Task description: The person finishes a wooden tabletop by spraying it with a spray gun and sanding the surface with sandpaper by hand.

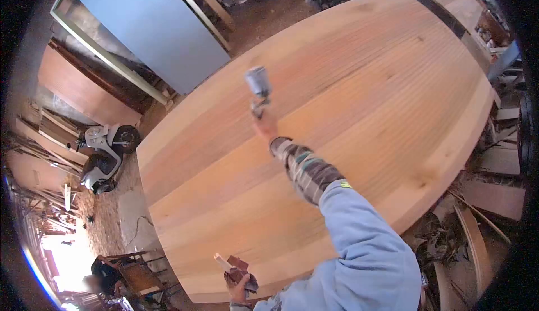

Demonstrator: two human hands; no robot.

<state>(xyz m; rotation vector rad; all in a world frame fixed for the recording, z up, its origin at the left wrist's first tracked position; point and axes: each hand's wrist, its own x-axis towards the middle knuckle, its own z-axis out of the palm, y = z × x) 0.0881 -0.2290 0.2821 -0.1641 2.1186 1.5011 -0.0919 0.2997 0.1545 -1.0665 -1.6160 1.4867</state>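
My right hand [266, 127] is stretched out over a large wooden panel [359, 154], wrapped round a spray gun [258, 83] with a silvery cup. Motion blurs the gun, and its nozzle is hard to make out. Near the panel's lower left edge, my left hand [238, 289] grips folded brown sandpaper [240, 271]. A pale wood strip [222, 261] juts out beside the sandpaper, in the same hand. The panel is made of joined boards with visible grain and some knots.
A blue board [157, 24] in a light frame lies beyond the panel. At left stand a scooter [106, 154] and stacked timber. A person [105, 274] sits at lower left by a wooden chair [140, 277]. Wood offcuts [477, 243] lie at right.
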